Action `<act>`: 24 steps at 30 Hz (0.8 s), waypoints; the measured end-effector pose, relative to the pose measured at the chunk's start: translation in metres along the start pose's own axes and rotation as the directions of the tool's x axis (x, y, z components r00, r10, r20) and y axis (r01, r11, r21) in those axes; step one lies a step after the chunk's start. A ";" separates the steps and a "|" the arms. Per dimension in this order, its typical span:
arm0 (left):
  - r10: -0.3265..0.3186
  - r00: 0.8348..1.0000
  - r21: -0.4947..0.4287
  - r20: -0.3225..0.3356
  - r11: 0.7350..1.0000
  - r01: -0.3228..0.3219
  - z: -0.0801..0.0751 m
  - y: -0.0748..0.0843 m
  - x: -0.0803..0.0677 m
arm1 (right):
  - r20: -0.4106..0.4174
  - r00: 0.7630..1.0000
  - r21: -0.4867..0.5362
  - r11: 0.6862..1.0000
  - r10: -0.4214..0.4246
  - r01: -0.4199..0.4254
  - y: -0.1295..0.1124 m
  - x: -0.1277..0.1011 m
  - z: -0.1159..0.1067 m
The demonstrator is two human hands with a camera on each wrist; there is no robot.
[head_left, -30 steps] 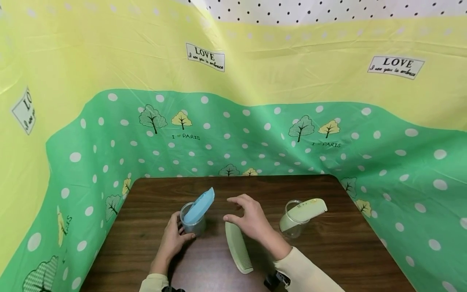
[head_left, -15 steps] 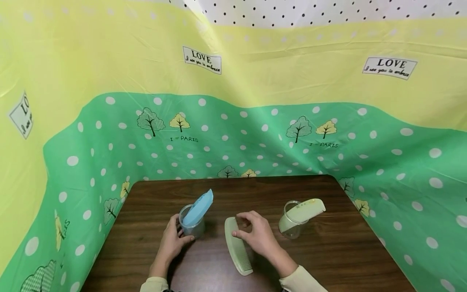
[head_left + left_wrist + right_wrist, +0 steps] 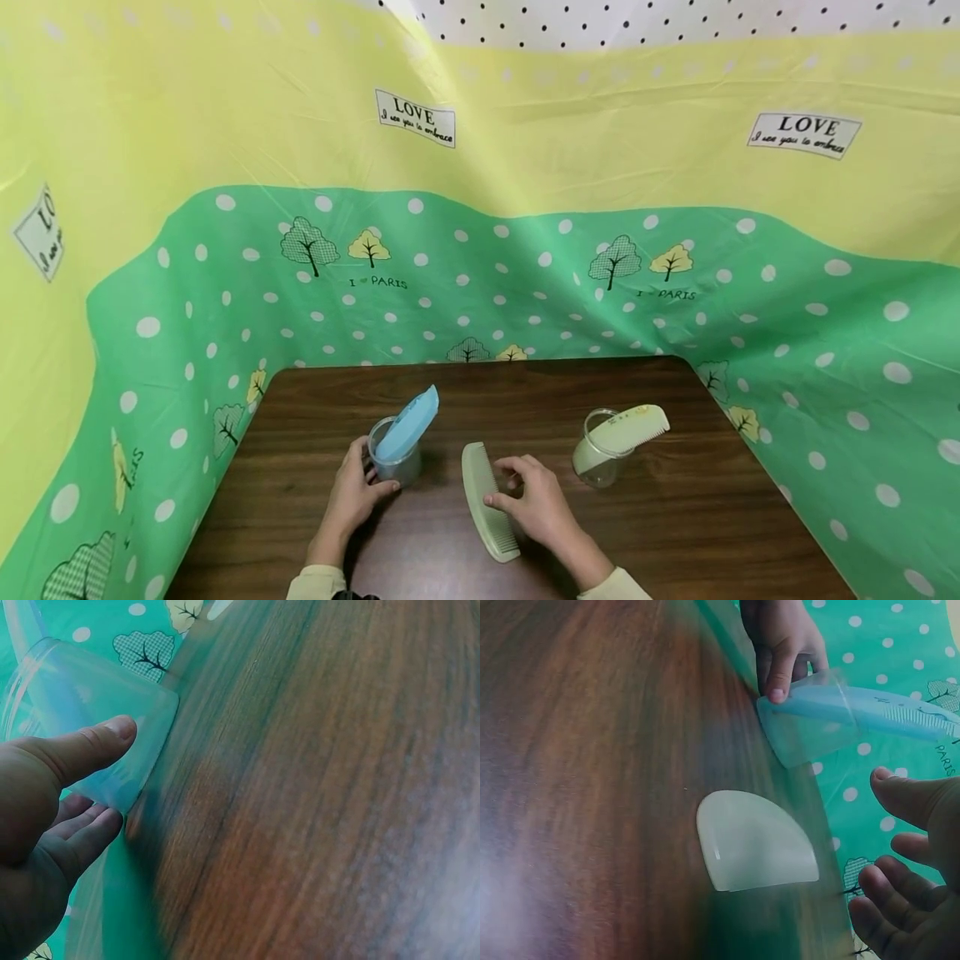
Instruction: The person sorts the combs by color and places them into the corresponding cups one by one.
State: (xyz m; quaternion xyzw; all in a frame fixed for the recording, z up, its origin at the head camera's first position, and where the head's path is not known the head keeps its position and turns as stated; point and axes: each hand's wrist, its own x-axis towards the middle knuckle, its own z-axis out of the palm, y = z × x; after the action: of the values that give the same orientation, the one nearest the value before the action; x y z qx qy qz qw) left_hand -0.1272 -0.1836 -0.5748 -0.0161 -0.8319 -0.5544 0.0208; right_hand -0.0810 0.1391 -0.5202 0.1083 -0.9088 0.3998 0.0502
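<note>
My left hand (image 3: 352, 493) holds a clear plastic cup (image 3: 406, 472), thumb on one side and fingers round the other; the left wrist view shows the cup (image 3: 112, 686) close up. A blue comb (image 3: 410, 425) leans out of that cup's mouth. Between the hands, a pale green comb (image 3: 477, 498) lies flat on the table, teeth facing right. Beside its teeth is my right hand (image 3: 543, 505), fingers loosely bent. The right wrist view has the same comb (image 3: 751, 846), with a gap between it and the spread thumb and fingers of the right hand (image 3: 922, 889).
At the right of the brown wooden table (image 3: 697, 517) stands a second clear cup (image 3: 600, 473). A yellowish-green comb (image 3: 628, 427) leans rightward in it. A green and yellow printed curtain (image 3: 480, 258) hangs round the table's back and sides.
My right hand has drawn back from beyond the pale green comb's far end, down and right, to beside its teeth. The left hand and both cups stay in place.
</note>
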 end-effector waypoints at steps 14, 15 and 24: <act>0.015 1.000 0.001 -0.017 1.000 -0.015 0.001 0.000 -0.001 | 0.043 0.997 -0.059 0.997 0.057 -0.055 0.014 -0.015 0.008; 0.013 1.000 0.000 -0.018 1.000 -0.013 0.001 0.000 -0.001 | 0.047 0.997 -0.063 0.996 0.065 -0.062 0.015 -0.016 0.009; 0.022 1.000 0.007 -0.018 1.000 -0.022 0.000 0.001 0.000 | 0.107 0.990 -0.092 0.992 0.090 -0.080 0.017 -0.022 0.012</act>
State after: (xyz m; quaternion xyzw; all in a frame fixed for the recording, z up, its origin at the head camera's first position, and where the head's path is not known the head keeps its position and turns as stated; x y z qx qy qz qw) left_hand -0.1267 -0.1830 -0.5744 -0.0201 -0.8332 -0.5515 0.0343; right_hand -0.0633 0.1450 -0.5443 0.0889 -0.9307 0.3547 -0.0126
